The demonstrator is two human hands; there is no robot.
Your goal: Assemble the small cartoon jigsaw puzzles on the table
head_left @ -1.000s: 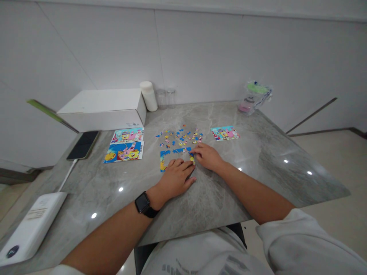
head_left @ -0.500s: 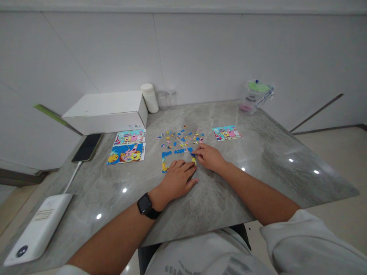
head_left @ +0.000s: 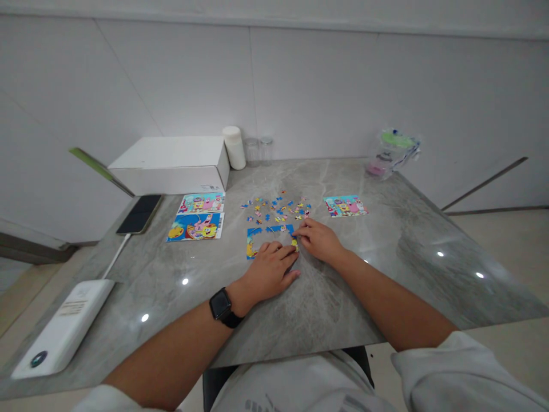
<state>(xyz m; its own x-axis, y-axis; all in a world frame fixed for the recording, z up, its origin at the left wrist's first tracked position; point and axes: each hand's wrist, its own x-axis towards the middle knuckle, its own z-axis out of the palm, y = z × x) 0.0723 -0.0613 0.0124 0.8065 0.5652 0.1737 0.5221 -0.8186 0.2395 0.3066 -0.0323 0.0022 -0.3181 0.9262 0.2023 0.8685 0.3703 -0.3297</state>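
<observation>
A partly joined jigsaw puzzle (head_left: 253, 231) lies on the table as a blue and yellow border around a bare grey middle. My left hand (head_left: 271, 269) rests flat over its lower edge, fingers spread and hiding part of it. At the upper right corner, the fingertips of my right hand (head_left: 318, 239) are pinched on a small blue puzzle piece (head_left: 294, 233), mostly covered by them. Just beyond the border several loose puzzle pieces (head_left: 267, 217) are scattered.
Picture cards (head_left: 195, 227) lie left, another card (head_left: 345, 206) right. Behind are a white box (head_left: 171, 171), a white bottle (head_left: 234, 149), small glass jars (head_left: 266, 151) and a bagged cup (head_left: 392, 153). A phone (head_left: 139, 214) is cabled to a white power bank (head_left: 64, 329).
The camera view has shifted slightly, so everything sits a little to the right. Both hands keep almost the same places on the puzzle, with only slight finger movement at the right edge.
</observation>
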